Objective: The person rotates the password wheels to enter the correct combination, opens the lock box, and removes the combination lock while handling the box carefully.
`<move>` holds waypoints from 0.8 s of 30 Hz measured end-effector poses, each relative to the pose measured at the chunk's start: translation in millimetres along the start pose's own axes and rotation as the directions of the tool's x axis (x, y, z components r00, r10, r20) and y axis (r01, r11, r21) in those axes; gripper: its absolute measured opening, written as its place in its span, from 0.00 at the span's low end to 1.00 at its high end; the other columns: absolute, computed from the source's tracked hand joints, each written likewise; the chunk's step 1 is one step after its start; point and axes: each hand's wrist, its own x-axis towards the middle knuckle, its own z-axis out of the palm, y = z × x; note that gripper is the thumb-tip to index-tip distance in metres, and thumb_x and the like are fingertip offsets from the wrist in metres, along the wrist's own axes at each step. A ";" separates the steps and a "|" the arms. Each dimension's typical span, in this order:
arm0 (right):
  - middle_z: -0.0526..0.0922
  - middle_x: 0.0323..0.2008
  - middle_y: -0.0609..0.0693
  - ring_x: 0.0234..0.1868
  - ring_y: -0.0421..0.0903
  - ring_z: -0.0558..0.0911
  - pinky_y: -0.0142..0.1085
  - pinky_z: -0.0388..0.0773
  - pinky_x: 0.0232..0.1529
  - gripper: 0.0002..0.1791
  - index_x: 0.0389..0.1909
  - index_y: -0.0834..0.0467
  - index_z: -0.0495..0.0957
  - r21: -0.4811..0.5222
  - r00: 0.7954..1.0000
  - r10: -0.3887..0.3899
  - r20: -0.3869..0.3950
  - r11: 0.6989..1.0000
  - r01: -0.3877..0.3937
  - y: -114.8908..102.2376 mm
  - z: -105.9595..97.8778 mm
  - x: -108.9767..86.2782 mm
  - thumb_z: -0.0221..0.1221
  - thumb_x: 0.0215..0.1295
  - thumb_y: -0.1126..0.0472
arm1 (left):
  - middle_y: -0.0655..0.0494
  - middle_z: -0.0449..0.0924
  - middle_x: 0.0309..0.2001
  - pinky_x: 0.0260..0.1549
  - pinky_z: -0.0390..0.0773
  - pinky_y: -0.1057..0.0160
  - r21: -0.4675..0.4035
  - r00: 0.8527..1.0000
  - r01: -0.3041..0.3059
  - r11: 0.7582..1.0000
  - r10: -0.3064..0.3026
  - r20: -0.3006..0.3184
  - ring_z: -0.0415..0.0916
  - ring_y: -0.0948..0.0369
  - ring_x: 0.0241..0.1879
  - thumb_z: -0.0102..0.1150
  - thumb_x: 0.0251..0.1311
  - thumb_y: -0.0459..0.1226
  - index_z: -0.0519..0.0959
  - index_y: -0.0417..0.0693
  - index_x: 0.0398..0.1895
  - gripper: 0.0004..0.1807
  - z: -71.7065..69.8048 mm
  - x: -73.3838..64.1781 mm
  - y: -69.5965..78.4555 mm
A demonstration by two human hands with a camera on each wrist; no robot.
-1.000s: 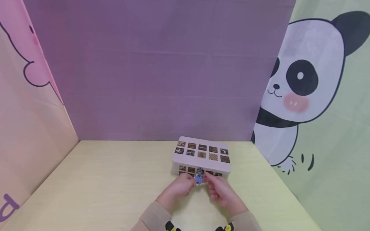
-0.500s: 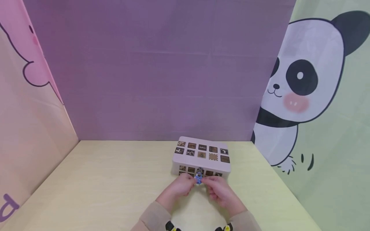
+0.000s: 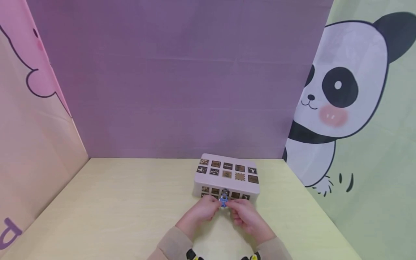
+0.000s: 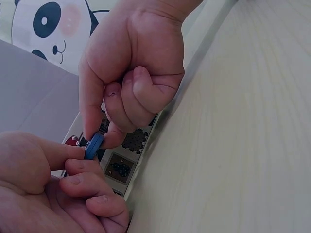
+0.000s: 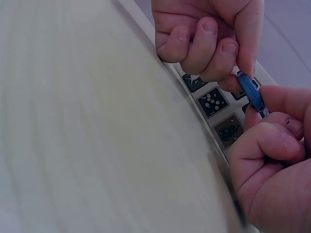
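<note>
A small blue padlock [image 3: 223, 200] with a metal shackle hangs at the front clasp [image 3: 225, 191] of a pale rectangular box [image 3: 247, 185] printed with dark and brown square pictures. My left hand [image 3: 204, 208] pinches the padlock's left side between thumb and curled forefinger. From the right, my right hand [image 3: 248, 215] pinches the lock's lower right part with thumb and forefinger, its other fingers curled in. Both wrist views show the padlock's blue edge [image 5: 251, 92] between the two hands. Fingertips cover much of its body, and a small red piece [image 4: 72, 141] shows near it.
The box stands on a light wooden table [image 3: 130, 206], right of centre near the back edge. Behind rises a purple cloth wall [image 3: 175, 83]. A panda-printed cloth [image 3: 354, 90] closes off the right, and a pink-figured cloth [image 3: 35, 151] the left.
My right hand's thumb and forefinger have come in leftward from beside the padlock onto it. My left hand keeps its pinch, and the box has stayed put.
</note>
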 end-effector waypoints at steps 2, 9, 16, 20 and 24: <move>0.63 0.18 0.41 0.17 0.36 0.60 0.27 0.57 0.17 0.10 0.39 0.64 0.80 0.003 1.000 -0.002 0.003 1.000 0.002 -0.3 0.3 -0.2 0.59 0.71 0.59 | 0.63 0.60 0.14 0.14 0.55 0.70 -0.003 1.000 -0.003 1.000 0.003 -0.001 0.53 0.67 0.13 0.51 0.74 0.36 0.76 0.36 0.27 0.16 0.2 -0.4 0.0; 0.63 0.18 0.41 0.17 0.37 0.60 0.28 0.57 0.17 0.11 0.40 0.64 0.81 0.004 1.000 -0.003 0.003 1.000 0.003 -2.3 1.6 -1.0 0.60 0.71 0.58 | 0.63 0.61 0.14 0.13 0.54 0.69 -0.004 1.000 -0.002 1.000 0.002 0.003 0.53 0.67 0.13 0.51 0.74 0.36 0.76 0.35 0.28 0.16 0.0 0.4 -0.5; 0.63 0.18 0.41 0.17 0.36 0.60 0.27 0.57 0.16 0.11 0.38 0.62 0.80 0.003 1.000 0.007 0.003 1.000 -0.007 -1.1 1.7 -0.6 0.59 0.72 0.58 | 0.62 0.60 0.15 0.13 0.54 0.69 -0.007 1.000 -0.010 1.000 0.010 0.002 0.53 0.67 0.13 0.51 0.74 0.35 0.75 0.34 0.27 0.17 0.1 1.9 -2.5; 0.63 0.18 0.41 0.17 0.36 0.60 0.27 0.58 0.17 0.11 0.39 0.63 0.80 -0.007 1.000 0.003 0.001 1.000 -0.003 -1.1 1.4 -0.9 0.59 0.72 0.57 | 0.62 0.60 0.14 0.13 0.54 0.70 -0.009 1.000 -0.010 1.000 0.010 0.000 0.52 0.67 0.13 0.51 0.74 0.35 0.73 0.39 0.23 0.17 0.1 1.3 -2.3; 0.64 0.18 0.41 0.17 0.36 0.61 0.27 0.58 0.17 0.12 0.40 0.63 0.81 -0.008 1.000 0.008 -0.009 1.000 -0.008 -1.3 0.1 -0.9 0.59 0.73 0.56 | 0.63 0.60 0.15 0.13 0.54 0.70 -0.013 1.000 -0.005 1.000 0.005 0.002 0.52 0.67 0.13 0.50 0.74 0.35 0.72 0.43 0.21 0.18 -0.4 0.9 -1.5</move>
